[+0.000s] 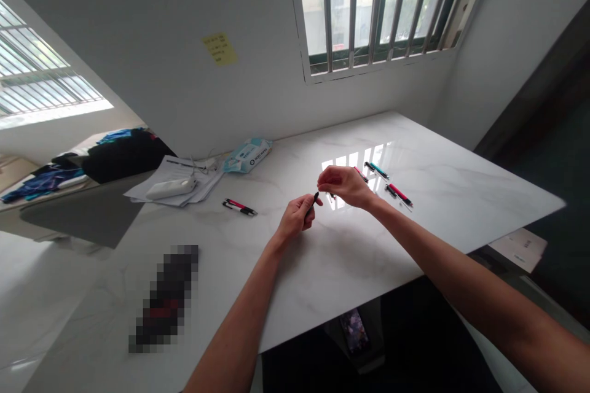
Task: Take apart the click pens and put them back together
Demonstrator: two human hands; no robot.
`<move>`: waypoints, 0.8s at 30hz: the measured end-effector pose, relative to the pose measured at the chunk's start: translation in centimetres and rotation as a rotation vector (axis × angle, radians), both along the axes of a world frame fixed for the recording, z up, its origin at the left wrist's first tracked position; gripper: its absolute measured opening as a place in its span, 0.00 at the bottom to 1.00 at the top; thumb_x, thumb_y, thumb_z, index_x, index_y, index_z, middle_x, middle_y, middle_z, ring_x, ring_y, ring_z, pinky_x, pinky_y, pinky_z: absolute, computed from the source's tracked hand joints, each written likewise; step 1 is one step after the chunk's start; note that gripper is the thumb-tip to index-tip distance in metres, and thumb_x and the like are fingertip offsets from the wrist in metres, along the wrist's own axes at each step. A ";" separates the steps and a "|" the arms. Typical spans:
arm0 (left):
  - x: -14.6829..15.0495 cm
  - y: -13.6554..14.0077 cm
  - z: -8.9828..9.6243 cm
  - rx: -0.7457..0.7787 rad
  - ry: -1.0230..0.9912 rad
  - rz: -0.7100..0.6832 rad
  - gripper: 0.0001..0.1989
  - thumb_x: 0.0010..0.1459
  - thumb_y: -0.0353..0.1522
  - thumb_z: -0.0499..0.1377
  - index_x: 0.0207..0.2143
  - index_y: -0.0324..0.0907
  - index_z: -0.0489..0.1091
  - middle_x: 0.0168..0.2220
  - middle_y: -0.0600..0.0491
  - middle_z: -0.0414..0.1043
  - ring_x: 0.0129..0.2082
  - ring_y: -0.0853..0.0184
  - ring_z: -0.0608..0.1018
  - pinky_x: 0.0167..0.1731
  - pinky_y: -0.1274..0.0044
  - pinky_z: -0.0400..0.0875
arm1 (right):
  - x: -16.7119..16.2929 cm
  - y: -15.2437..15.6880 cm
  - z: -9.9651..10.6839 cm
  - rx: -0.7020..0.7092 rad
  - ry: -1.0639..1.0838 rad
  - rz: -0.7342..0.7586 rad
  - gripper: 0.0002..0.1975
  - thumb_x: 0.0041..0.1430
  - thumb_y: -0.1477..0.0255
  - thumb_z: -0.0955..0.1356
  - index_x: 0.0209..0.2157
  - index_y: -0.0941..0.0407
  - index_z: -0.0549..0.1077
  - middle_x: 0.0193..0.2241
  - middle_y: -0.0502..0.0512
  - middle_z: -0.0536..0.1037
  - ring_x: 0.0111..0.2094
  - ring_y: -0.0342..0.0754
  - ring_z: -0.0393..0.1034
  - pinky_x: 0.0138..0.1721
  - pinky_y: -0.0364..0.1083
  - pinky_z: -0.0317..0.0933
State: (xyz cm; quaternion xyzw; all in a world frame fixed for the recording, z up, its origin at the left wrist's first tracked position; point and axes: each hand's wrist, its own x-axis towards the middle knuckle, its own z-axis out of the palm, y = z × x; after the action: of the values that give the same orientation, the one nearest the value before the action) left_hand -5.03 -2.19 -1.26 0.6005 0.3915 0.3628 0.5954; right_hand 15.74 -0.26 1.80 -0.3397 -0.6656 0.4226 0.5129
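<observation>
My left hand [297, 218] is wrapped round a slim black pen part [315, 198], its narrow end pointing up and to the right. Just above and right of it hovers my right hand [343, 185], thumb and fingers pinched together; whatever they hold, if anything, is too small to make out. A small dark piece [332, 196] lies on the table below the right hand. Beyond that hand are a teal pen part [379, 170] and a red pen part [399, 194], with black pieces and a thin pale rod [406, 203] around them.
Red-and-black pens [239, 206] lie left of my hands on the white marbled table [221, 270]. At the back stand a wipes pack [249, 155] and papers [138, 191] under a white object [170, 188]. A blurred-out dark item [166, 298] lies front left; a phone [354, 330] is below the edge.
</observation>
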 end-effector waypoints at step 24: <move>0.2 0.6 -1.0 0.205 0.054 0.160 0.19 0.66 0.50 0.57 0.42 0.43 0.68 0.25 0.61 0.56 0.21 0.73 0.57 0.22 0.80 0.54 | 6.8 -0.5 -2.4 0.067 -0.863 -0.044 0.06 0.62 0.74 0.71 0.38 0.53 0.82 0.36 0.57 0.85 0.35 0.51 0.77 0.37 0.48 0.65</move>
State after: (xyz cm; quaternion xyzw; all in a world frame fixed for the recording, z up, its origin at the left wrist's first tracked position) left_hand -4.83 -1.64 -2.22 0.6344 0.4149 0.4310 0.4895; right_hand 22.58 -0.77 -0.57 -0.4824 -0.8251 0.2087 0.2072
